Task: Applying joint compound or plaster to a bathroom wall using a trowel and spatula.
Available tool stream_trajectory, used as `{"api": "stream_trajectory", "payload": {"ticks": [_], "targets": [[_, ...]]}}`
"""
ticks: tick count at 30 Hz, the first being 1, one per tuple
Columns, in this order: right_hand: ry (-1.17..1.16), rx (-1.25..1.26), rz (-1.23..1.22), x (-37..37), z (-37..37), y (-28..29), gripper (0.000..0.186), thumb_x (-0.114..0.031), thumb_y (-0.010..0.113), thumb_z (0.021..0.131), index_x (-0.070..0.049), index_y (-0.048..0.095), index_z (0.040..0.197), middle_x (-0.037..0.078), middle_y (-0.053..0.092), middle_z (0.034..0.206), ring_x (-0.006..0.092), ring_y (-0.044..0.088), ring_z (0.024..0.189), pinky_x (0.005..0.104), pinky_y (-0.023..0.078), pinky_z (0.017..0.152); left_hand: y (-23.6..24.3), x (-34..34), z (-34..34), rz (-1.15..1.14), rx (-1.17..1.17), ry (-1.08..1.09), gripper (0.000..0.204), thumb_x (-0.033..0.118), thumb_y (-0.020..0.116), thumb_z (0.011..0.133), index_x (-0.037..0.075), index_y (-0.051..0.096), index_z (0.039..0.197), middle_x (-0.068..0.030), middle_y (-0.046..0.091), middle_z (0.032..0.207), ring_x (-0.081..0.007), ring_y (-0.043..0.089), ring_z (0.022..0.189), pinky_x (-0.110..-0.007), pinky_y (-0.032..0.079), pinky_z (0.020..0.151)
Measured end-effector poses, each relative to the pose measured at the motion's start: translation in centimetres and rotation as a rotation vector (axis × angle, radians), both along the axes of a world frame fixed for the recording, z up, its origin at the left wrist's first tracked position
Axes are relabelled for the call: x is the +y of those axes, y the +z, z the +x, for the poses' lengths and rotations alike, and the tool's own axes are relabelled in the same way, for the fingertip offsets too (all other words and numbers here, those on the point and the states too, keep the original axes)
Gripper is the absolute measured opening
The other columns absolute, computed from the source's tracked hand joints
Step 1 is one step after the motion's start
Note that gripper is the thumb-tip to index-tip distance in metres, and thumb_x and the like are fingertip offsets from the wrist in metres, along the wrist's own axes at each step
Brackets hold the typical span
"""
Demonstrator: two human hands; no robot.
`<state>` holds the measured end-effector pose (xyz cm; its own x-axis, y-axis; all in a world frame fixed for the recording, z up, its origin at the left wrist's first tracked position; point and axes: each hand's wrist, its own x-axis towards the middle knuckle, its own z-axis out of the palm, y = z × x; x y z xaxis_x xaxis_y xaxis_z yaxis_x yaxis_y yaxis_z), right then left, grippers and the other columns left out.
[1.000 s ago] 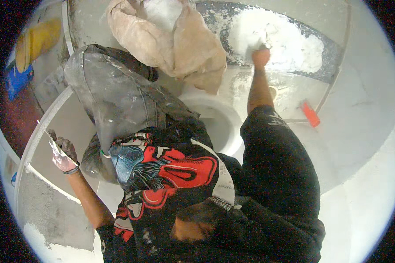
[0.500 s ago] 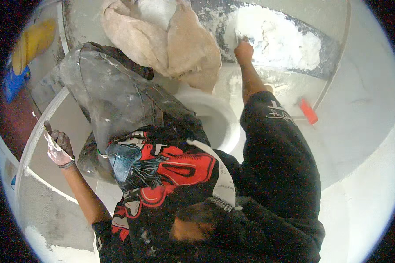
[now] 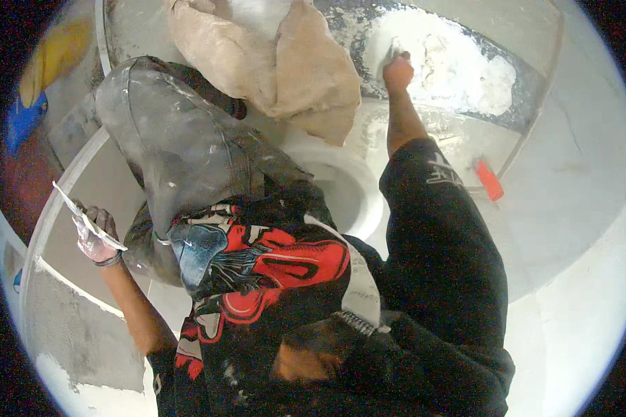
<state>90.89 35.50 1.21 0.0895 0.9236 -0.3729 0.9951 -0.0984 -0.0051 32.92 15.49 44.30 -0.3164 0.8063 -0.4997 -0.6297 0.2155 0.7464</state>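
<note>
At the far right of centre, my right hand [image 3: 398, 72] is closed around a small tool [image 3: 395, 47], possibly a putty knife. Its end meets the wet white plaster [image 3: 459, 59], and the fist hides most of it. The plaster is spread in a thick, uneven patch over a dark board [image 3: 530, 97]. Out to the left, my left hand [image 3: 96, 235] grips a wide, thin scraper [image 3: 83, 215], seen nearly edge-on. White paste smears this scraper and the fingers.
An open tan sack [image 3: 313, 76] with white inside stands ahead of my bent, dusty knee [image 3: 167, 132]. Beside my legs is a round white bucket [image 3: 368, 201]. A red object [image 3: 489, 181] lies to the right. Yellow [image 3: 55, 59] and blue [image 3: 26, 128] items are at far left.
My right hand has shifted slightly right and toward the far side within the plaster. The left-hand scraper has tilted, showing more of its length. The whole view has moved slightly.
</note>
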Motion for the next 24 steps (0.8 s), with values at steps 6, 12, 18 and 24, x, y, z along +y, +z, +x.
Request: {"api": "stream_trajectory", "payload": {"ticks": [6, 12, 18, 24], "targets": [[0.113, 0.385, 0.247, 0.5, 5.6, 3.7, 0.033, -0.003, 0.053, 0.066, 0.002, 0.056, 0.098, 0.019, 0.06, 0.084, 0.0288, 0.06, 0.068, 0.0362, 0.05, 0.062, -2.2, -1.6, -3.1, -0.044, -0.023, -0.045, 0.044, 0.018, 0.054, 0.081, 0.006, 0.041, 0.121, -0.0095, 0.053, 0.106, -0.0244, 0.053, 0.087, -0.037, 0.045, 0.075], [-0.347, 1.097, 0.231, 3.3, 2.2, 23.4, 0.038, -0.006, 0.058, 0.068, 0.005, 0.053, 0.105, 0.014, 0.06, 0.087, 0.0228, 0.058, 0.076, 0.0321, 0.047, 0.072, -5.0, -1.4, 2.3, -0.048, 0.098, 0.16, 0.045, 0.013, 0.05, 0.083, -0.001, 0.038, 0.124, -0.0104, 0.047, 0.121, -0.0207, 0.049, 0.104, -0.034, 0.041, 0.089], [-0.105, 1.35, 0.566, 3.4, -4.6, 40.6, 0.036, -0.002, 0.064, 0.07, 0.011, 0.052, 0.101, 0.014, 0.061, 0.091, 0.0206, 0.059, 0.08, 0.0287, 0.046, 0.076, -5.4, 4.2, 11.3, 0.579, -0.421, -0.119, 0.04, 0.012, 0.035, 0.087, -0.001, 0.035, 0.125, -0.0128, 0.04, 0.128, -0.02, 0.04, 0.117, -0.034, 0.028, 0.102], [0.348, 2.041, 0.368, 1.0, -13.8, 54.8, 0.046, 0.008, 0.063, 0.065, 0.014, 0.048, 0.108, 0.017, 0.058, 0.099, 0.0222, 0.058, 0.086, 0.0319, 0.045, 0.08, 7.7, 7.5, 23.4, 0.418, 0.219, -0.042, 0.035, 0.018, 0.034, 0.089, 0.0, 0.042, 0.118, -0.0129, 0.052, 0.116, -0.0199, 0.05, 0.107, -0.034, 0.039, 0.093]]}}
